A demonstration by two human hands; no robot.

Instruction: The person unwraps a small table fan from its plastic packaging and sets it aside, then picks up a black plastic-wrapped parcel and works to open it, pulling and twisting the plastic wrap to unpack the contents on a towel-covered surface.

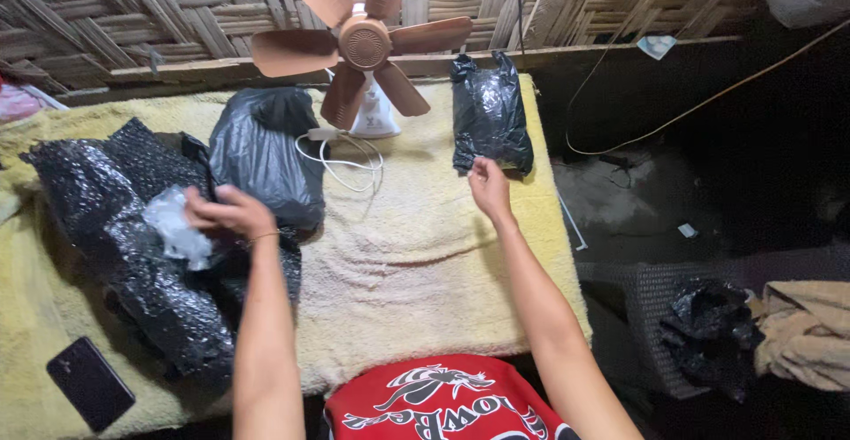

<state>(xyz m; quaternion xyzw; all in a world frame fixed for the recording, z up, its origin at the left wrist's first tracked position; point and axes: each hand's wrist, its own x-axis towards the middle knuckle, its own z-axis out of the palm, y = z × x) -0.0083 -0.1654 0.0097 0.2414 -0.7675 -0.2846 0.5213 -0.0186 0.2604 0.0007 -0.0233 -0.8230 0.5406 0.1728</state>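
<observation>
Left hand (228,212) over black bubble wrap sheet (133,245) at left of yellow towel (416,245), fingers pinched on clear plastic piece (177,227).

Right hand (490,188) at lower edge of small black plastic-wrapped parcel (490,117), far right of towel; fingers touch it, whether clamped on it cannot tell.

Parcel glossy, crinkled, knotted at top. Judged light, soft, slippery; best held round body, not loose film.

Behind: fan (363,46), black bag (266,152). Phone (88,382) near left.
</observation>
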